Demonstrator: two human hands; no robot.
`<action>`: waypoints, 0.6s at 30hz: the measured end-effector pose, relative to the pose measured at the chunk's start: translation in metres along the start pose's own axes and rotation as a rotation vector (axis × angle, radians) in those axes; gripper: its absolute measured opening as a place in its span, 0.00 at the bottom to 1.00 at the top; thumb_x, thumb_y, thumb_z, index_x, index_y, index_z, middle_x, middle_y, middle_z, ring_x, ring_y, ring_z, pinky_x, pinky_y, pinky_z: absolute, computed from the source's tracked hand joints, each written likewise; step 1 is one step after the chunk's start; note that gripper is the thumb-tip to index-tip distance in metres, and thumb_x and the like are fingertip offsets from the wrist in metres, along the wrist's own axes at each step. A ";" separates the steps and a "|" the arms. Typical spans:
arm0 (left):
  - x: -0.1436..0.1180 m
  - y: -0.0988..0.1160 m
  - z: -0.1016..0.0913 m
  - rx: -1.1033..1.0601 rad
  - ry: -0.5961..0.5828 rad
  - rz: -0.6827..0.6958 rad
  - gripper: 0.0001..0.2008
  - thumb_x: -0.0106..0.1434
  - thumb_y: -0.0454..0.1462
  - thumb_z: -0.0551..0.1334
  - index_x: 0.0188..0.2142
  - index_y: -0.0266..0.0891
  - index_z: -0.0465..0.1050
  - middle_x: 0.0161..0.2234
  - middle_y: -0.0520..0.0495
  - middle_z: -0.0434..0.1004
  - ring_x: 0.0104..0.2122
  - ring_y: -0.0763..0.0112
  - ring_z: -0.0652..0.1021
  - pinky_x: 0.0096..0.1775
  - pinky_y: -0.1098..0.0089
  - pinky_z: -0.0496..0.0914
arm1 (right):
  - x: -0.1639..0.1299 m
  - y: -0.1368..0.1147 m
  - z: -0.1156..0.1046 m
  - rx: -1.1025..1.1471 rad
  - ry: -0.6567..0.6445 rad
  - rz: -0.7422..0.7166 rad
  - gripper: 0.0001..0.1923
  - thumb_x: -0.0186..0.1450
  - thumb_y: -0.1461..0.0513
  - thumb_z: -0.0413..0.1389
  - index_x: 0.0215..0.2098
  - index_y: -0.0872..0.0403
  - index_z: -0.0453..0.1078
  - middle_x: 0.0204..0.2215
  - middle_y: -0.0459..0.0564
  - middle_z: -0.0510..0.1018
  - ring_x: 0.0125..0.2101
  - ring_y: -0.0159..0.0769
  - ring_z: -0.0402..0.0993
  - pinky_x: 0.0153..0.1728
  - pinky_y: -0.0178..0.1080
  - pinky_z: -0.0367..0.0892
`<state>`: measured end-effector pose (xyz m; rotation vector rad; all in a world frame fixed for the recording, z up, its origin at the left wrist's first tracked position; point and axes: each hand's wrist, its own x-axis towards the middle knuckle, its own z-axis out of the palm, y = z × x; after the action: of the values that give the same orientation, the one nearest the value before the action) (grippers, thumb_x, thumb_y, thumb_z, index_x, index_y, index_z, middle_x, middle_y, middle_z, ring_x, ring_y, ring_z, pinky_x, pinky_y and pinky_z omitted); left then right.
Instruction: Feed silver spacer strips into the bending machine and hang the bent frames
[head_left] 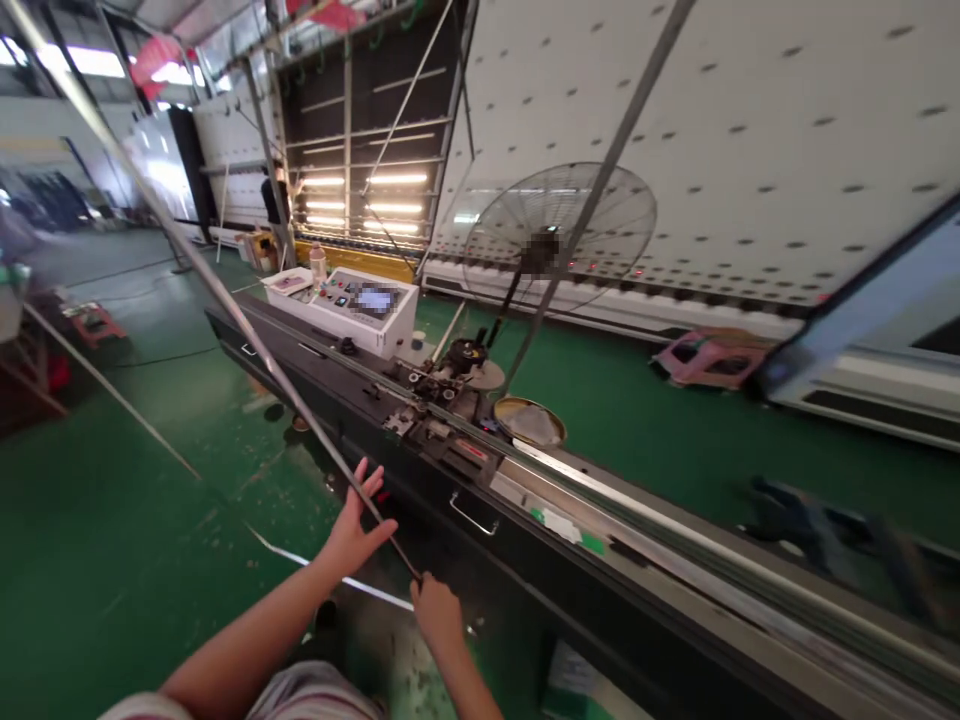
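A long, thin metal bar (pixel 247 325) slants across the view from the upper left down to my hands. My right hand (pixel 439 612) is closed around its lower end. Farther up, the bar runs across the palm of my left hand (pixel 356 530), whose fingers and thumb are spread apart, not wrapped round it. Both hands are on the near side of a long dark machine bench (pixel 420 500), below its top edge. Metal rails (pixel 645 520) run along the bench, and a mechanism (pixel 442 400) sits at its middle.
A white control box (pixel 397 320) with buttons stands behind the bench. Beyond are a large fan (pixel 630 200), a round tray (pixel 517 405) and a pink stool (pixel 712 372). A perforated white panel (pixel 750 100) leans behind. Another person (pixel 276 200) stands far back.
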<state>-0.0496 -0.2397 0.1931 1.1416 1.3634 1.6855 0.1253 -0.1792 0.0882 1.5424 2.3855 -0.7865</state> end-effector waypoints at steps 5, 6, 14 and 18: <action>-0.053 -0.045 -0.064 -0.136 0.388 -0.145 0.53 0.62 0.51 0.68 0.71 0.48 0.31 0.59 0.32 0.70 0.49 0.59 0.79 0.55 0.54 0.69 | -0.029 -0.016 0.068 -0.057 -0.004 -0.118 0.35 0.68 0.54 0.47 0.65 0.70 0.59 0.40 0.71 0.82 0.44 0.59 0.81 0.46 0.55 0.74; -0.064 -0.048 -0.080 -0.158 0.428 -0.192 0.55 0.60 0.52 0.69 0.71 0.48 0.30 0.57 0.32 0.72 0.47 0.58 0.80 0.50 0.58 0.72 | -0.030 -0.015 0.077 -0.051 -0.001 -0.137 0.34 0.67 0.52 0.46 0.64 0.65 0.63 0.39 0.69 0.82 0.43 0.60 0.81 0.45 0.57 0.74; -0.106 0.013 -0.182 -0.292 0.630 -0.277 0.53 0.60 0.50 0.70 0.70 0.57 0.31 0.51 0.35 0.78 0.46 0.54 0.82 0.40 0.64 0.75 | -0.009 0.009 0.040 0.301 0.465 -0.244 0.30 0.61 0.39 0.38 0.35 0.39 0.78 0.48 0.62 0.80 0.54 0.59 0.74 0.61 0.56 0.67; -0.112 0.045 -0.229 -0.398 0.646 -0.238 0.52 0.60 0.45 0.71 0.69 0.59 0.33 0.51 0.37 0.79 0.47 0.53 0.82 0.45 0.57 0.76 | -0.010 -0.002 0.014 0.722 0.380 -0.107 0.28 0.53 0.34 0.50 0.35 0.40 0.77 0.48 0.58 0.81 0.55 0.58 0.74 0.63 0.54 0.65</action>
<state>-0.2166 -0.4376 0.1975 0.1962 1.3611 2.1074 0.1264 -0.1948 0.0811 1.9639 2.6138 -1.6468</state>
